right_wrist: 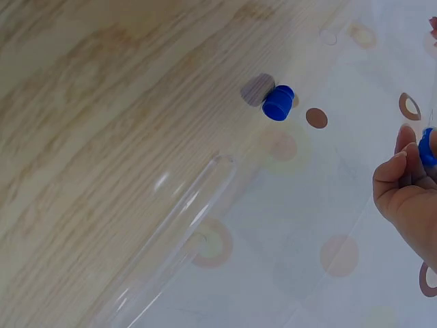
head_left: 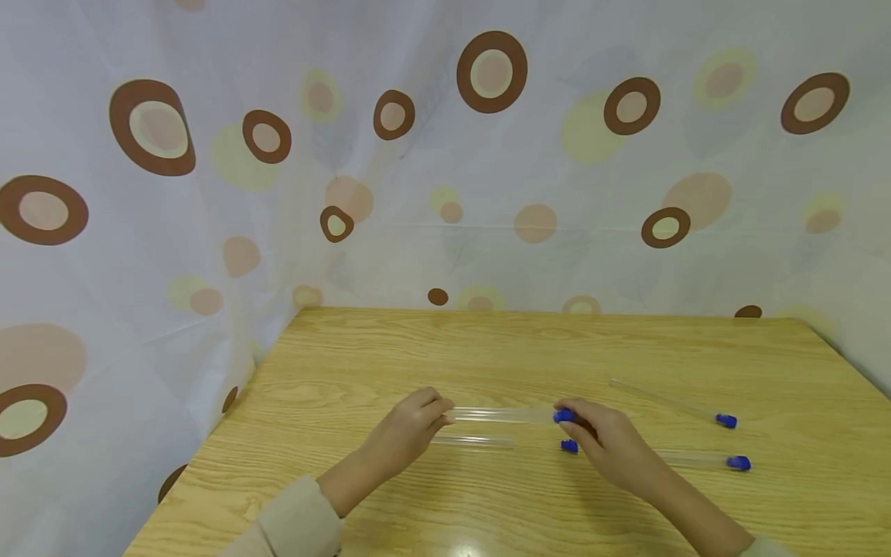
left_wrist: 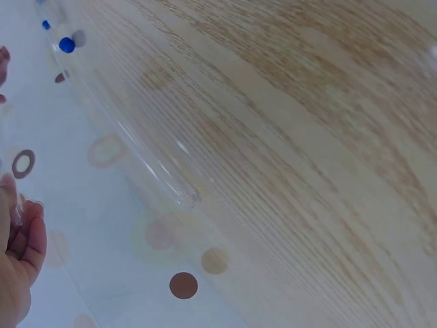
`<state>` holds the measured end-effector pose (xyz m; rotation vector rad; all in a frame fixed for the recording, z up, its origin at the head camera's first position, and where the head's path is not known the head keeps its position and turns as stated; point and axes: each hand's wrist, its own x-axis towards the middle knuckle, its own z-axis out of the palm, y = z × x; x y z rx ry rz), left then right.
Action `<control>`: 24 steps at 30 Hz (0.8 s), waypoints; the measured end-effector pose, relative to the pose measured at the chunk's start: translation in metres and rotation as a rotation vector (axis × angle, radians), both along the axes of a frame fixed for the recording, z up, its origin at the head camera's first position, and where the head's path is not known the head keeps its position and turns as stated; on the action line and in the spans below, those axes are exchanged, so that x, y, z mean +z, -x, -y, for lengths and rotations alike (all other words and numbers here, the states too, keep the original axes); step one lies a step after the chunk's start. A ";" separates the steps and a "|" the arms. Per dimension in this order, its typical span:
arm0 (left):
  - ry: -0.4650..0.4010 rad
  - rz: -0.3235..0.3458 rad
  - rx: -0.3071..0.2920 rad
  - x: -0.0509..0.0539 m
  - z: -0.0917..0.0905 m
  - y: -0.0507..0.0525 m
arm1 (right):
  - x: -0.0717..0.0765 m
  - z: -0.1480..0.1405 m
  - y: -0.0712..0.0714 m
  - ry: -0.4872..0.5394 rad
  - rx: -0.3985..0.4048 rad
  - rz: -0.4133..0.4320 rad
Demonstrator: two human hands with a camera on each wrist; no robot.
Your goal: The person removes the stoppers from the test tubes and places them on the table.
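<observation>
Above the wooden table, my left hand [head_left: 411, 429] pinches the left end of a clear test tube [head_left: 497, 415]. At the tube's right end, my right hand [head_left: 612, 445] pinches a blue cap [head_left: 564, 415]; how far the cap sits on the tube cannot be told. Just in front lies another clear tube [head_left: 476, 442], its left part hidden by my left hand. A loose blue cap [head_left: 569, 446] rests near my right fingers, and the right wrist view shows this blue cap [right_wrist: 278, 102] apart from a rounded tube end [right_wrist: 222, 164].
To the right lie two clear tubes with blue caps: the farther cap [head_left: 726, 421] and the nearer cap [head_left: 739, 463]. The wooden table [head_left: 445, 356] meets a patterned cloth [head_left: 445, 155] at the back and on the left side.
</observation>
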<state>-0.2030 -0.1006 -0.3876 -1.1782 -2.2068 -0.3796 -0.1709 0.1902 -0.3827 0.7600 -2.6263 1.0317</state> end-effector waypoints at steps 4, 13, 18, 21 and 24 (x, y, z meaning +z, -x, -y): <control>0.005 0.020 0.002 0.000 0.001 0.000 | 0.003 -0.003 0.002 -0.059 0.031 0.009; 0.039 0.042 0.033 -0.001 0.001 0.001 | 0.004 -0.005 0.003 -0.077 -0.036 -0.037; 0.044 0.058 0.044 -0.001 0.001 0.002 | 0.003 -0.005 0.004 -0.063 -0.059 -0.036; 0.033 0.063 0.044 -0.002 0.001 0.003 | 0.002 -0.006 0.006 -0.065 -0.071 -0.043; 0.015 0.079 0.045 -0.004 0.002 0.005 | 0.000 -0.007 0.008 -0.070 -0.074 -0.054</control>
